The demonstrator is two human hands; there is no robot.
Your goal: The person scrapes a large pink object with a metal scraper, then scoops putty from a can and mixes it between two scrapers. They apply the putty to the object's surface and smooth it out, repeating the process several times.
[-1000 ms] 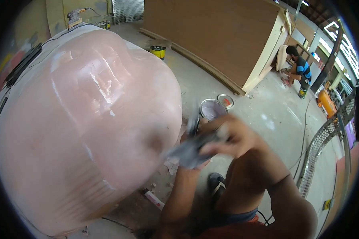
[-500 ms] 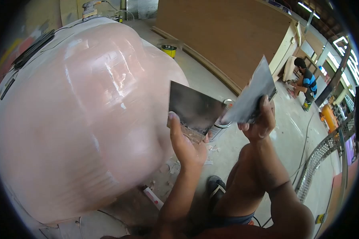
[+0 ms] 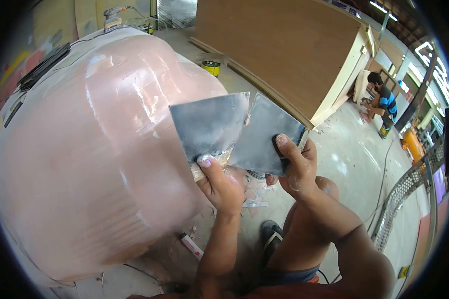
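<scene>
Two flat metal scrapers, raised in front of the pink rounded form (image 3: 110, 199), near its right side. Left scraper (image 3: 209, 122): gripped by the left hand (image 3: 224, 192), thumb pressed on the face near the lower edge, which is crusted with tan residue. Right scraper (image 3: 267, 134): gripped by the right hand (image 3: 299, 164), thumb on the face, blade tilted. Inner edges converge low down; contact between blades cannot be told. Pale smears on both hands.

Below and behind the hands: a can (image 3: 256, 175), mostly hidden. Floor: scraps (image 3: 256, 203), a white box (image 3: 191, 246). Pink form: glossy, white streaks; sander (image 3: 113, 20) at its far end. Beyond: yellow can (image 3: 211, 68) beside a large brown panel (image 3: 279, 45); at right, a crouching person (image 3: 387, 99) in a striped shirt.
</scene>
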